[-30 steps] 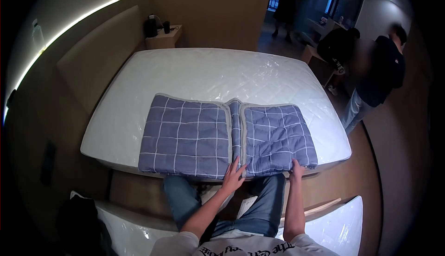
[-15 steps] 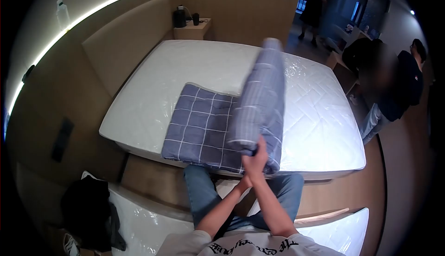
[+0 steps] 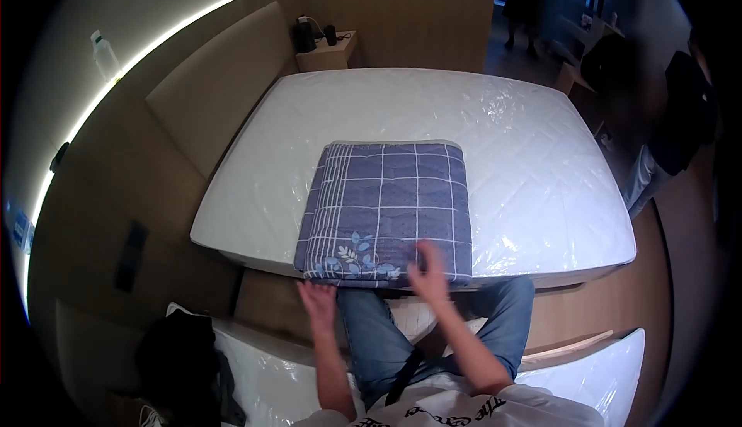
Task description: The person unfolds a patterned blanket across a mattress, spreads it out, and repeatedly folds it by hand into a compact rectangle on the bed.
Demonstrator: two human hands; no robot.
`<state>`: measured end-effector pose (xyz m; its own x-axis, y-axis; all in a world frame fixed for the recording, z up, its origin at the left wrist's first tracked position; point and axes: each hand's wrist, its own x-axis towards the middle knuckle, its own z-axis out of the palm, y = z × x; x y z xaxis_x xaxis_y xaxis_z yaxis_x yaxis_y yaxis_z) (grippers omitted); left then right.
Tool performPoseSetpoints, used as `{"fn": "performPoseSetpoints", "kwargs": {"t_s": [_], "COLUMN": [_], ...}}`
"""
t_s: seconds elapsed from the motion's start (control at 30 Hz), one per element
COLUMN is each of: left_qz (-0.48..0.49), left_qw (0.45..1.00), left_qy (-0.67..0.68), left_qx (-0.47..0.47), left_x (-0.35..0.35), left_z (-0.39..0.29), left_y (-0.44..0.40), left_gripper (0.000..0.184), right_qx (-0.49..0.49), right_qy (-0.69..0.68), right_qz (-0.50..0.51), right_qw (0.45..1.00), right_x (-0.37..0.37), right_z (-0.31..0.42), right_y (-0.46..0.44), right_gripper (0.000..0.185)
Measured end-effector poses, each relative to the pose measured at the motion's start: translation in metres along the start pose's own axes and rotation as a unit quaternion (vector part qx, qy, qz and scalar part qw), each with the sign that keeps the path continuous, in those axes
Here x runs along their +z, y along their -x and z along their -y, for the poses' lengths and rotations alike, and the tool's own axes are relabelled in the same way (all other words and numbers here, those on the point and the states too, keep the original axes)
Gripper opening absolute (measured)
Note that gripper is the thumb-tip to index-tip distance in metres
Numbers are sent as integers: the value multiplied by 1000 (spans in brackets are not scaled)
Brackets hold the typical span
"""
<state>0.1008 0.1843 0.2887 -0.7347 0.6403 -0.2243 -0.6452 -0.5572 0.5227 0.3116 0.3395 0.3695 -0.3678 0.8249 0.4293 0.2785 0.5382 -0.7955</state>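
A folded quilt (image 3: 390, 187), grey-blue with white check lines and a printed leaf pattern near one corner, lies flat at the near edge of the mattress (image 3: 533, 172). My left hand (image 3: 317, 300) is at the quilt's near left corner, fingers spread and nothing held. Over the near right part of the quilt is my right hand (image 3: 430, 274), slightly blurred, its thumb and fingers apart. Whether its fingertips touch the cloth I cannot tell.
The mattress has a shiny clear plastic cover. A padded headboard (image 3: 220, 87) and a nightstand (image 3: 328, 54) stand at the far left. Another plastic-covered mattress (image 3: 270, 373) is behind me, with dark clothing (image 3: 182, 365) on it. People (image 3: 680, 118) stand at the right.
The raised half of the quilt has come down to the left onto the other half. My right hand has let go of it, and my left hand has moved left to the near corner.
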Motion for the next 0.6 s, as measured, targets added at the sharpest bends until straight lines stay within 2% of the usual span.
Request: {"fn": "performPoseSetpoints", "kwargs": {"t_s": [0.03,0.07,0.1,0.13,0.2,0.23,0.27,0.3,0.33,0.37,0.4,0.43,0.47,0.5,0.53,0.6], "left_qz": [1,59,116,120,159,169,176,192,200,183,166,168,208,245,250,206], "left_qw": [1000,993,970,970,911,885,851,743,602,641,677,676,751,813,812,803], "left_qy": [2,-95,-192,-190,-319,-400,-479,-639,-773,-746,-717,-717,-626,-523,-522,-547], "left_qx": [3,-48,-96,-91,-208,-166,-124,-55,13,6,0,-1,-36,-71,-71,-118], "left_x": [-5,-12,-8,8,47,65,81,89,96,113,132,149,168,180,179,160], "left_z": [-21,-41,-55,-64,-75,-71,-61,-50,-42,-44,-48,-56,-67,-71,-74,-89], "left_y": [-20,-47,-67,-82,-114,-127,-141,-156,-166,-166,-160,-148,-135,-131,-137,-153], "left_gripper": [63,63,62,62,65,64,64,61,58,60,61,61,64,67,67,79], "right_qx": [111,128,168,208,366,415,413,451,491,475,478,394,301,309,298,232], "right_qy": [-27,-44,-90,-135,-269,-359,-358,-351,-344,-492,-493,-454,-406,-407,-368,-314], "right_qz": [-15,-58,-49,-39,-13,1,1,35,69,137,135,74,11,10,8,25], "right_qw": [993,989,980,968,891,836,837,820,797,717,714,796,863,859,881,920], "right_x": [-21,-43,-58,-68,-92,-89,-86,-81,-78,-69,-68,-65,-62,-61,-57,-35], "right_z": [-23,-48,-95,-131,-133,-162,-159,-153,-148,-160,-150,-127,-114,-116,-114,-137], "right_y": [-9,-15,-21,-24,-26,-25,-27,-27,-23,-23,-18,-17,-18,-14,-9,4], "right_gripper": [40,41,43,45,53,60,60,63,66,65,65,63,60,60,64,67]}}
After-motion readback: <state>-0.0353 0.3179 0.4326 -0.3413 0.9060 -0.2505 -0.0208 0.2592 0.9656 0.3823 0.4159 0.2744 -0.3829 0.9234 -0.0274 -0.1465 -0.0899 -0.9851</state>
